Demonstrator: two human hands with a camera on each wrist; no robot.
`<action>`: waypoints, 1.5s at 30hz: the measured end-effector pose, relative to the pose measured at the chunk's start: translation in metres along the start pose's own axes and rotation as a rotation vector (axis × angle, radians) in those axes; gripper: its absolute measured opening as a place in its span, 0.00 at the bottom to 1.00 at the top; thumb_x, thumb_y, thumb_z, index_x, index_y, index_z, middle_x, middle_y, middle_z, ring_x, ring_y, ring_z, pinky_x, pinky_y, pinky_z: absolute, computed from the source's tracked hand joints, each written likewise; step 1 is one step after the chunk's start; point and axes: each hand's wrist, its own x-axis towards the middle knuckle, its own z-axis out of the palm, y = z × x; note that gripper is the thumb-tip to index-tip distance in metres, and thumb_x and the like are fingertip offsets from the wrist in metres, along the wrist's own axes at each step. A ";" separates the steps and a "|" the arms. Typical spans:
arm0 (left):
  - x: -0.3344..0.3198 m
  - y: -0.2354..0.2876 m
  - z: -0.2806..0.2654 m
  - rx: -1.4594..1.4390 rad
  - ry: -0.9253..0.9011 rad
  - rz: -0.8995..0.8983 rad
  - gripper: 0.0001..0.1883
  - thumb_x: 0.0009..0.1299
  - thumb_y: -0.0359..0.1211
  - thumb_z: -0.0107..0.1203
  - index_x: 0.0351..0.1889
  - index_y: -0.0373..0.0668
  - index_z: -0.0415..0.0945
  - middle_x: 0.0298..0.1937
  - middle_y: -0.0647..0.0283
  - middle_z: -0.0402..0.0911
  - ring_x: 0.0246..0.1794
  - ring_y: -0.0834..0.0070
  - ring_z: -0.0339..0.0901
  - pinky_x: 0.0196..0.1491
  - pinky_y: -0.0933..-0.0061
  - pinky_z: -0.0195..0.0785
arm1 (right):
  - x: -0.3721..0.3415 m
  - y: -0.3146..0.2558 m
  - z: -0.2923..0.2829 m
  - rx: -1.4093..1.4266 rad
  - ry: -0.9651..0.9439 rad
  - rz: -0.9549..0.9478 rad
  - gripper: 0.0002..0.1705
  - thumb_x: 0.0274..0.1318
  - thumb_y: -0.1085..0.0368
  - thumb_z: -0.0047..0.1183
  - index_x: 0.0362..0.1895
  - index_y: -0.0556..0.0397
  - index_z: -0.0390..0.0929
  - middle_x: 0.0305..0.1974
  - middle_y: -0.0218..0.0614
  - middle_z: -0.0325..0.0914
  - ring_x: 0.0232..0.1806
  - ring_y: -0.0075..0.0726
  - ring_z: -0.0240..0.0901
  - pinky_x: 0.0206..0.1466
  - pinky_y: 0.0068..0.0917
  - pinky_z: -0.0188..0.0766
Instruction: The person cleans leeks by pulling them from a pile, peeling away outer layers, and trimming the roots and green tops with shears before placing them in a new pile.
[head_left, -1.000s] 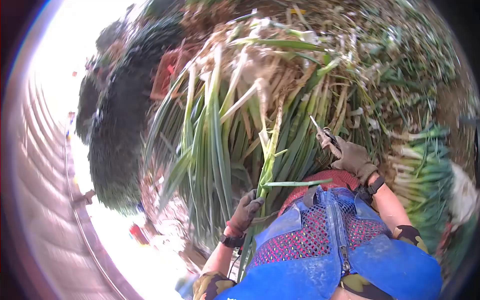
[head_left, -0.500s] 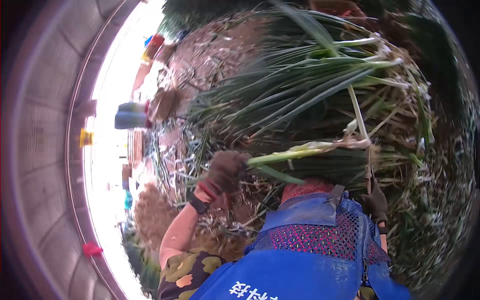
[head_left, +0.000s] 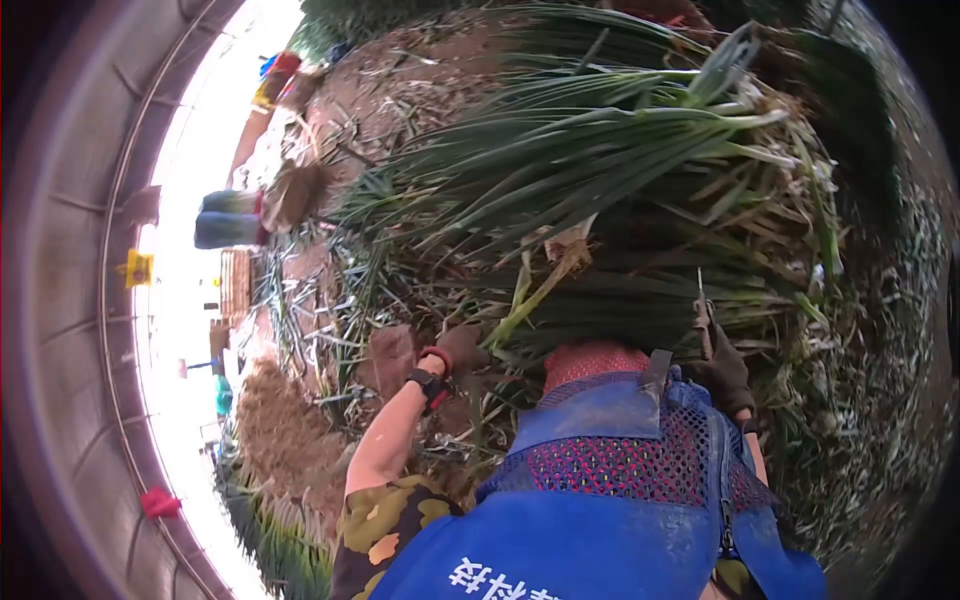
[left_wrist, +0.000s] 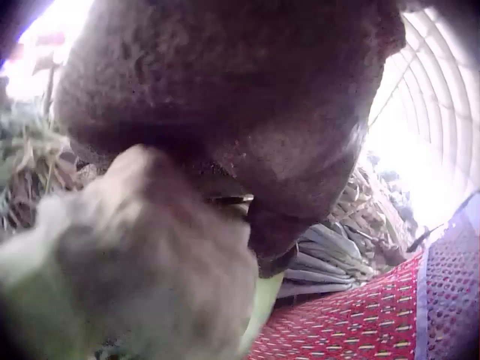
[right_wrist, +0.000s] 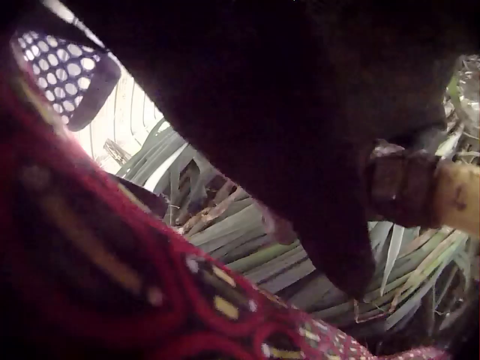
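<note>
My gloved left hand (head_left: 462,350) grips the lower end of a green leek-like stalk (head_left: 515,318), whose brown root end (head_left: 572,262) points up and right over the heap. Close up in the left wrist view, the dark glove (left_wrist: 232,97) hides most of the hold; part of a pale green stalk (left_wrist: 262,307) shows below it. At the right of my lap, my gloved right hand (head_left: 725,378) holds a knife (head_left: 706,325) with its thin blade upward, apart from the stalk. The right wrist view shows the dark right glove (right_wrist: 270,112) and a pale handle (right_wrist: 459,196) with a dark wrapping.
A large heap of long green plants (head_left: 560,150) lies in front, roots toward the right. Scraps (head_left: 860,430) cover the ground at right. A brown object (head_left: 392,358) is beside the left hand. Another person's boots (head_left: 228,220) stand at far left.
The view has turned leftward since a second ago. The stalk's root end has moved left, away from the knife, and now tilts upward. My left hand still grips the stalk.
</note>
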 end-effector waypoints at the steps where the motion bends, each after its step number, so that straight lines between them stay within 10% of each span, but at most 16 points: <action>1: 0.011 -0.003 0.016 -0.134 -0.057 0.023 0.28 0.58 0.40 0.61 0.59 0.46 0.77 0.48 0.49 0.85 0.46 0.58 0.84 0.49 0.62 0.74 | -0.004 0.013 0.004 0.007 0.006 -0.003 0.48 0.39 0.51 0.66 0.69 0.40 0.65 0.54 0.53 0.79 0.55 0.64 0.75 0.54 0.49 0.71; 6: 0.028 -0.003 0.089 -0.449 -0.199 0.163 0.30 0.57 0.37 0.61 0.60 0.41 0.75 0.49 0.51 0.85 0.48 0.69 0.81 0.50 0.66 0.72 | -0.027 0.022 0.001 -0.058 -0.014 0.110 0.52 0.33 0.53 0.70 0.69 0.40 0.65 0.52 0.52 0.80 0.54 0.62 0.76 0.55 0.47 0.72; 10: -0.031 0.001 0.125 -0.414 -0.044 0.128 0.31 0.58 0.38 0.61 0.62 0.41 0.73 0.54 0.50 0.83 0.53 0.57 0.81 0.56 0.59 0.71 | -0.038 0.037 0.010 -0.125 0.001 0.112 0.56 0.32 0.51 0.71 0.72 0.38 0.62 0.51 0.53 0.81 0.53 0.60 0.77 0.54 0.47 0.73; 17: -0.232 -0.136 0.151 0.019 -0.273 -0.536 0.29 0.59 0.43 0.59 0.61 0.50 0.78 0.57 0.49 0.81 0.61 0.51 0.76 0.64 0.58 0.68 | -0.027 0.032 0.022 -0.082 -0.088 0.070 0.56 0.32 0.54 0.71 0.72 0.39 0.62 0.53 0.52 0.80 0.55 0.61 0.76 0.55 0.46 0.72; 22: -0.374 -0.204 0.095 0.161 0.131 -1.210 0.26 0.58 0.37 0.60 0.59 0.55 0.80 0.56 0.53 0.82 0.57 0.57 0.80 0.62 0.59 0.71 | -0.026 0.005 0.018 0.123 -0.125 -0.088 0.53 0.32 0.59 0.69 0.70 0.43 0.64 0.55 0.50 0.78 0.57 0.60 0.74 0.56 0.44 0.71; 24: -0.378 -0.198 0.047 0.259 0.186 -1.207 0.20 0.69 0.35 0.53 0.60 0.57 0.80 0.57 0.54 0.82 0.59 0.57 0.79 0.61 0.57 0.72 | -0.017 0.005 0.020 0.067 -0.134 -0.078 0.52 0.33 0.62 0.66 0.71 0.43 0.64 0.57 0.49 0.77 0.58 0.59 0.74 0.58 0.41 0.70; 30: -0.292 -0.199 -0.116 0.395 0.631 -1.059 0.14 0.71 0.34 0.49 0.51 0.50 0.82 0.52 0.54 0.84 0.54 0.53 0.81 0.57 0.55 0.73 | -0.018 -0.014 0.018 0.093 -0.133 -0.029 0.51 0.33 0.61 0.67 0.70 0.43 0.64 0.56 0.49 0.77 0.59 0.60 0.74 0.59 0.42 0.69; 36: -0.118 -0.188 -0.300 1.000 0.491 -1.066 0.21 0.73 0.39 0.48 0.64 0.60 0.74 0.64 0.58 0.73 0.63 0.56 0.74 0.57 0.47 0.68 | -0.020 -0.002 0.032 -0.068 -0.034 0.066 0.52 0.33 0.57 0.69 0.69 0.42 0.64 0.55 0.51 0.77 0.56 0.61 0.74 0.55 0.47 0.72; 40: 0.024 -0.159 -0.390 0.800 0.970 -0.885 0.27 0.71 0.51 0.51 0.69 0.64 0.66 0.69 0.55 0.67 0.65 0.55 0.70 0.60 0.52 0.66 | -0.024 -0.005 0.026 -0.007 0.020 0.088 0.57 0.33 0.52 0.70 0.72 0.43 0.60 0.59 0.54 0.75 0.60 0.62 0.71 0.58 0.48 0.70; 41: 0.039 -0.068 -0.397 1.026 0.726 -0.783 0.32 0.68 0.53 0.56 0.71 0.65 0.64 0.71 0.54 0.66 0.65 0.53 0.71 0.62 0.52 0.66 | -0.023 -0.013 0.021 0.014 0.031 0.119 0.59 0.33 0.51 0.71 0.74 0.44 0.58 0.60 0.55 0.74 0.61 0.62 0.70 0.59 0.48 0.69; 45: 0.192 0.000 -0.437 0.888 1.375 -0.097 0.35 0.64 0.49 0.64 0.69 0.57 0.70 0.65 0.56 0.75 0.67 0.58 0.69 0.66 0.56 0.65 | -0.035 -0.004 0.025 -0.051 0.179 0.266 0.54 0.37 0.50 0.67 0.72 0.42 0.59 0.53 0.54 0.76 0.55 0.63 0.74 0.54 0.52 0.72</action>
